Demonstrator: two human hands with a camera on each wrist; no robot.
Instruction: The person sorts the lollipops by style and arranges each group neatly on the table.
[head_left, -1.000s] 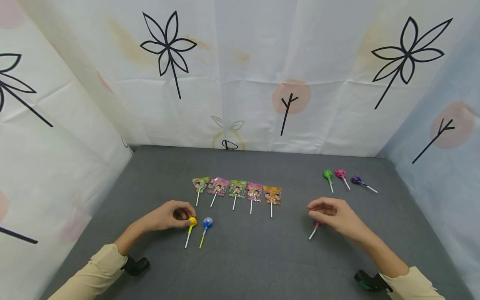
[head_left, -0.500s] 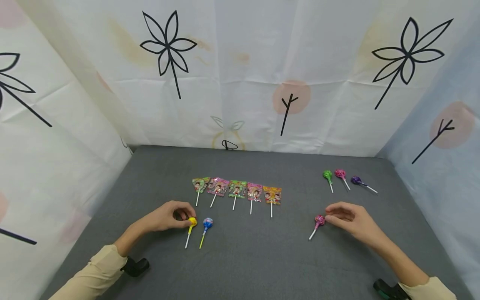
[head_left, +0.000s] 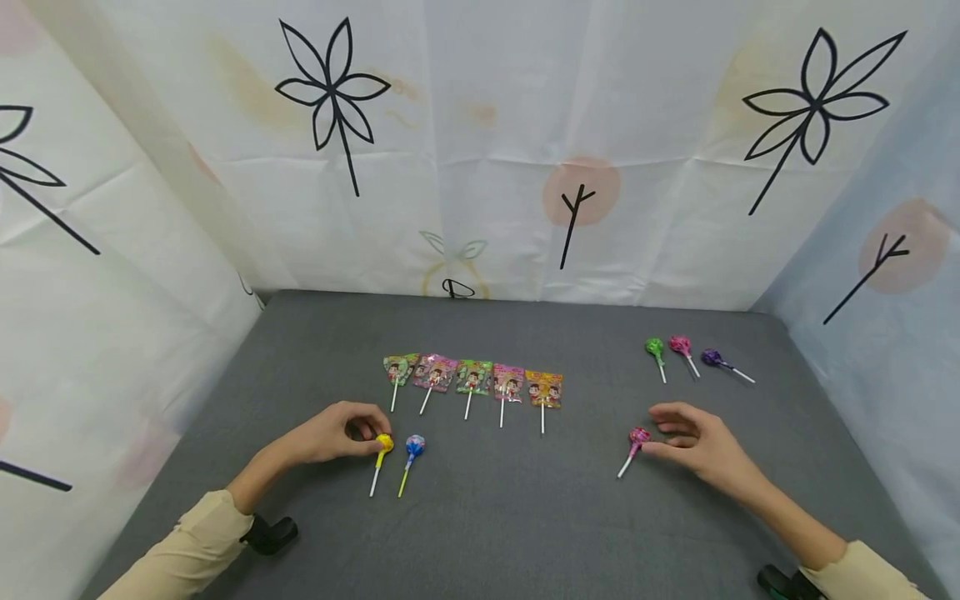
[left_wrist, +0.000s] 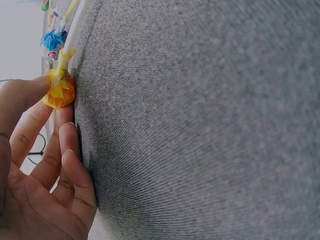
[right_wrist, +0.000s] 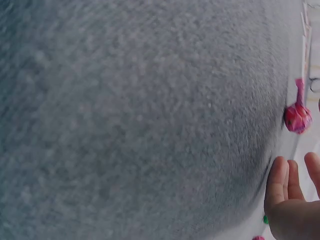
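My left hand [head_left: 335, 433] pinches the round head of a yellow-wrapped lollipop [head_left: 385, 442] between thumb and fingers; its white stick points toward me over the grey cloth. In the left wrist view the thumb lies against the yellow wrapper [left_wrist: 61, 92]. A blue lollipop [head_left: 415, 447] with a yellow stick lies just to its right. Beside a pink lollipop [head_left: 638, 437] is my right hand [head_left: 697, 442], its fingers parted and holding nothing. The right wrist view shows a gap between those fingers [right_wrist: 276, 182] and the pink wrapped head [right_wrist: 298, 119].
Several flat-packaged lollipops [head_left: 474, 377] form a row near the middle of the grey table [head_left: 480, 517]. At the back right lie a green lollipop [head_left: 655, 347], another pink one [head_left: 680, 344] and a purple one [head_left: 712, 357]. Patterned white cloth [head_left: 495, 100] encloses the table.
My right hand has let go of the pink lollipop and drawn back to the right, uncovering its head, then shifted slightly back toward it. My left hand stays on the yellow lollipop.
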